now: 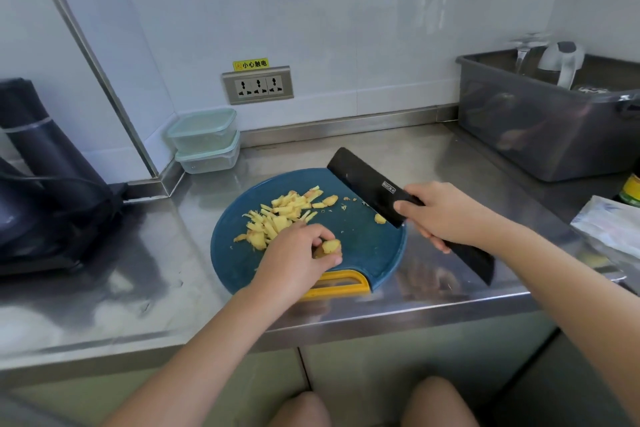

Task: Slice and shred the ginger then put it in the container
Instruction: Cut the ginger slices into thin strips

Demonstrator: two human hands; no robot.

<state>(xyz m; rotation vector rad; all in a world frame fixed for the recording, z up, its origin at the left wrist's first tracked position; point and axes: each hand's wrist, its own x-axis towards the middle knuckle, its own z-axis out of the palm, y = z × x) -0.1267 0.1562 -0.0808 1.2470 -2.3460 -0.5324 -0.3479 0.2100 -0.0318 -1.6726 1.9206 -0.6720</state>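
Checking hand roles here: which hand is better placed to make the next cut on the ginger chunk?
Right. The right hand already grips the cleaver, its blade over the cutting board; the left hand pinches the ginger chunk, so it should likely steady it.

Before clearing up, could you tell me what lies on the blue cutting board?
Ginger slices and scattered bits lie on it. The left hand holds a ginger chunk there, covering whatever is beneath.
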